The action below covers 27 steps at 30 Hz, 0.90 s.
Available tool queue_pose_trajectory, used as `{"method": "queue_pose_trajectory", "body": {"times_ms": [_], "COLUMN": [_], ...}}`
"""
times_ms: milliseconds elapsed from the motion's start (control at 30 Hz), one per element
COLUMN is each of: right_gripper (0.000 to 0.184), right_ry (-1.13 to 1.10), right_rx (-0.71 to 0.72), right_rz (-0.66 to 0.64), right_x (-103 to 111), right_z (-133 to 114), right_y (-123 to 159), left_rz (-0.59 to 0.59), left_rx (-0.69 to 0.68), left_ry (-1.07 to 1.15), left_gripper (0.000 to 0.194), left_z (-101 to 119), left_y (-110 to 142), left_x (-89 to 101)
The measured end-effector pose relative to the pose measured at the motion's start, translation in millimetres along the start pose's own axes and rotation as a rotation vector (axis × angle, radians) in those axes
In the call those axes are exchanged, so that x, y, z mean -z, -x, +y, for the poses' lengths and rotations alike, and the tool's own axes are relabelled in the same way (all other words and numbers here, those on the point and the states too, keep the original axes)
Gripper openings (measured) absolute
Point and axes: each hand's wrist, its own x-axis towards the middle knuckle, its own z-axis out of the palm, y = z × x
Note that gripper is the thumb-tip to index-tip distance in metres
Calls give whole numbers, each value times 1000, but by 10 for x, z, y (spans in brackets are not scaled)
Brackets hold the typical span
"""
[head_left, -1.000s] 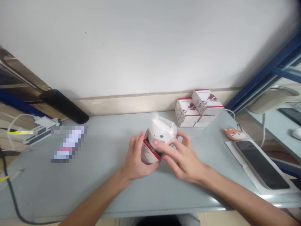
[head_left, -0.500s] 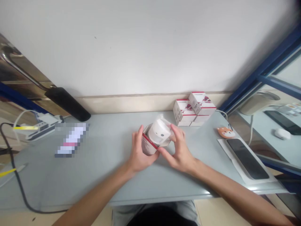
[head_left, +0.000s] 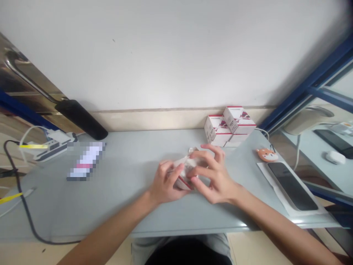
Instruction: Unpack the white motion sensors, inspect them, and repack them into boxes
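Note:
A small white and red carton (head_left: 184, 177) stands on the grey table (head_left: 124, 206), near its middle. My left hand (head_left: 164, 184) is wrapped round its left side, fingers curled over the top. My right hand (head_left: 214, 179) covers the carton from the right and above, fingers bent over its top flaps. A bit of white flap and clear wrapping shows between the fingers. The white round item seen earlier is hidden inside or under my hands.
A stack of white and red boxes (head_left: 230, 126) sits at the back by the wall. An orange animal-shaped charm (head_left: 266, 155) and a black phone on white paper (head_left: 291, 185) lie right. A power strip (head_left: 52, 146) and cables lie far left. A black handle (head_left: 81, 119) leans at back left.
The white round item in clear wrapping, which stood out of the carton, has gone down out of sight. Both hands have closed over the carton's top.

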Motion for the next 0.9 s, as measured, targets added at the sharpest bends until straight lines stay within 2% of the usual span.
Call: {"method": "queue_pose_trajectory", "body": {"times_ms": [67,100,167,233,267,333,367,433,500,567,633,700,800,867,900], "right_gripper": [15,24,44,51,48,36,31,28,24,15,10,9,18,25,27], "right_ry": [30,38,32,4,0,39,84,156,179,181,141,49,-76,-95,-87], "right_rx": [91,131,141,13,-72,-196,-206,-198,-195,-197,-179,-144,-148,-95,-80], "right_rz": [1,37,184,279,249,58,-68,-216,-298,-317,-257,-111,172,295,304], "right_x": [8,5,-12,-48,-78,-173,-238,-391,-530,-593,-539,-379,-90,19,31], "right_z": [29,58,141,244,298,403,451,535,597,625,594,477,153,-79,-172], "right_y": [33,50,76,89,94,116,138,199,256,274,230,128,-70,-172,-202], "left_rz": [38,56,102,162,190,216,211,179,126,77,41,11,5,29,43], "left_rx": [-100,-97,32,238,321,386,385,361,357,370,347,285,216,202,202], "left_ry": [-37,-49,-75,-90,-86,-60,-54,-66,-72,-33,25,52,51,72,83], "left_gripper": [95,96,102,112,114,110,105,95,91,86,78,73,73,72,70], "left_z": [-35,-60,-128,-228,-288,-409,-460,-521,-520,-472,-408,-353,-295,-260,-240], "left_y": [-19,-38,-86,-129,-141,-138,-123,-78,-32,-6,-6,-25,-58,-70,-72], "left_x": [12,17,27,36,37,30,20,-7,-38,-59,-61,-52,-46,-59,-69]}}
